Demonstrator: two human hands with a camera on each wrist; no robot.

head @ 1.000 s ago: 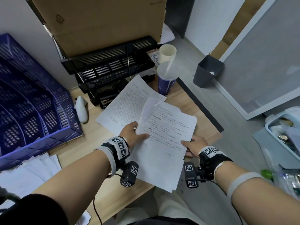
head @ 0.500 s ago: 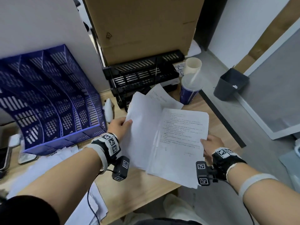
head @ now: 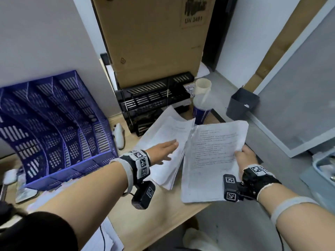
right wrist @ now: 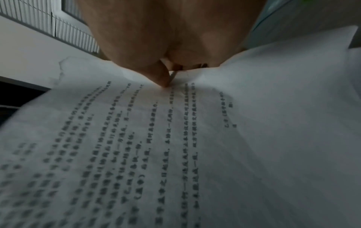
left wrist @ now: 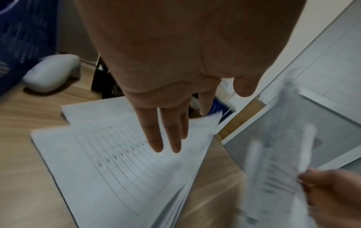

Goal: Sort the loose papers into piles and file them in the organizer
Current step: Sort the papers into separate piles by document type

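Head view, centre frame: the left hand [head: 164, 151] lies flat, fingers straight, over a stack [head: 163, 142] of ruled forms on the desk [head: 145, 220]. The stack's long axis runs from lower centre up toward the black tray [head: 154, 98], its right edge fanned and lifted off the wood. Just right of it, the right hand [head: 244, 158] pinches a sheaf [head: 212, 160] of printed text by its right edge; that sheaf hangs past the desk's front edge, long axis running up-frame, top toward the cup [head: 201, 109]. A narrow gap separates stack and sheaf. Bare wood lies open at lower centre, between the left arm and the desk edge. The blue organizer [head: 54, 127] fills the left, a mouse [head: 119, 136] between it and the stack.

Left wrist view adds what the head misses: two fingertips [left wrist: 158, 146] touching the top form, and the ruled table lines on it. Its sheaf is pure blur at the right.

Right wrist view gives the grip: thumb [right wrist: 162, 77] pressed on top of the sheaf, fingers hidden beneath, the paper bowed round the pinch.
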